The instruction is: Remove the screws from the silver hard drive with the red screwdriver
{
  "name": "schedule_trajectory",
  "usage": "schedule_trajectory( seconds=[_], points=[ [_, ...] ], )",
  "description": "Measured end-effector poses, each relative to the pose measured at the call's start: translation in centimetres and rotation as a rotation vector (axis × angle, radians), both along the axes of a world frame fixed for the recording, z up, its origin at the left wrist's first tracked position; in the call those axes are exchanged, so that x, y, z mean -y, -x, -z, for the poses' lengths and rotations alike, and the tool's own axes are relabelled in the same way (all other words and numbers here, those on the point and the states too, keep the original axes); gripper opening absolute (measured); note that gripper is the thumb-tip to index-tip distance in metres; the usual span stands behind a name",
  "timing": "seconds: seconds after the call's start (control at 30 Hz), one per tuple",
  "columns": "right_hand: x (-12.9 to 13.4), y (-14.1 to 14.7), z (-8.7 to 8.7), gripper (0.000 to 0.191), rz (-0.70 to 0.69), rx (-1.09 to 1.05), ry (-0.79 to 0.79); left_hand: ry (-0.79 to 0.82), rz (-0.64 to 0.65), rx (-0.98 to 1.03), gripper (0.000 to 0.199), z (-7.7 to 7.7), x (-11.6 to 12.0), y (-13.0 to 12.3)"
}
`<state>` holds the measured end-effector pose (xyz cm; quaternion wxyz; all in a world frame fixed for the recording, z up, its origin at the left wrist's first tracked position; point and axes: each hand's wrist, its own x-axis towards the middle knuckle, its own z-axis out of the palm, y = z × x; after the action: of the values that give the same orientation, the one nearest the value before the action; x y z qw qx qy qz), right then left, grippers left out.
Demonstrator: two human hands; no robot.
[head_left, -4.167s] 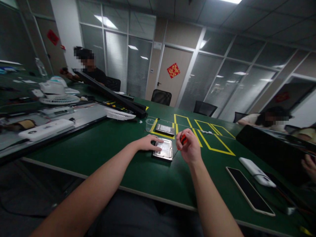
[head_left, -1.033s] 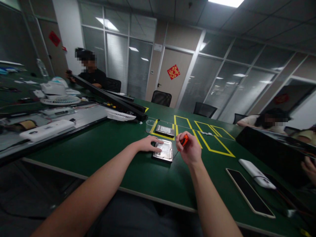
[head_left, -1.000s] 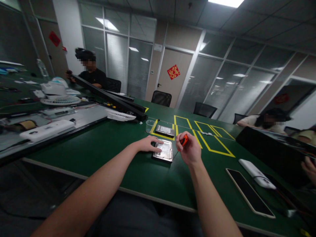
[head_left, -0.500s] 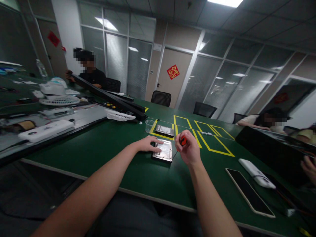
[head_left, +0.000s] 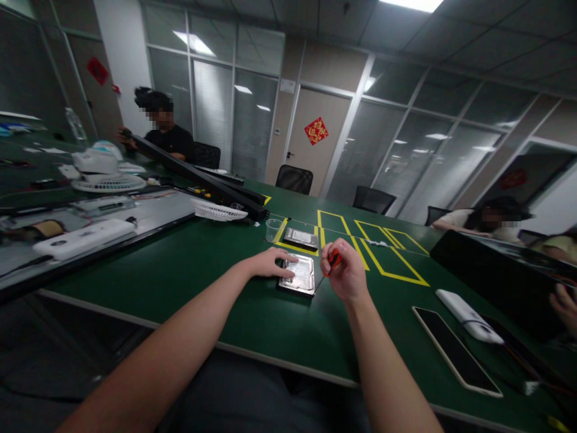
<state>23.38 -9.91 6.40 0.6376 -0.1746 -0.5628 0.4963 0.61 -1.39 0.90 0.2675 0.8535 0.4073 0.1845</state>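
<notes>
A silver hard drive [head_left: 303, 278] lies flat on the green table. My left hand [head_left: 269, 263] rests at its left side, fingers apart, with fingertips on the drive's top face. My right hand [head_left: 345, 267] is closed round the handle of a red and black screwdriver [head_left: 334, 258], just right of the drive. The screwdriver slants down to the left, and its thin tip is at the drive's near right corner. Behind lies a second hard drive [head_left: 300, 239] inside a yellow tape outline, with a clear plastic cup [head_left: 273, 230] to its left.
A phone [head_left: 456, 350] and a white device [head_left: 469, 317] lie at the right, beside a large black panel. At the left are a flat metal panel, a white power bank [head_left: 85, 239] and white fan parts [head_left: 219, 210]. People sit across the table and at the right.
My right hand has tilted the screwdriver handle very slightly. My left hand and the drive have stayed in place.
</notes>
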Motion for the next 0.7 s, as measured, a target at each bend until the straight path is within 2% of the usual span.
schedule_trajectory(
  seconds=[0.27, 0.5, 0.7],
  points=[
    [-0.04, 0.08, -0.21, 0.017, -0.026, -0.02, 0.03, 0.006, 0.008, -0.005, 0.078, -0.03, -0.01, 0.1],
    [-0.25, -0.23, -0.3, 0.031, -0.057, -0.041, 0.04, -0.014, 0.01, -0.01, 0.076, 0.28, -0.29, 0.0],
    [-0.17, -0.15, -0.06, 0.024, -0.007, -0.017, 0.012, -0.013, 0.006, -0.003, 0.073, 0.1, -0.06, -0.05]
  ],
)
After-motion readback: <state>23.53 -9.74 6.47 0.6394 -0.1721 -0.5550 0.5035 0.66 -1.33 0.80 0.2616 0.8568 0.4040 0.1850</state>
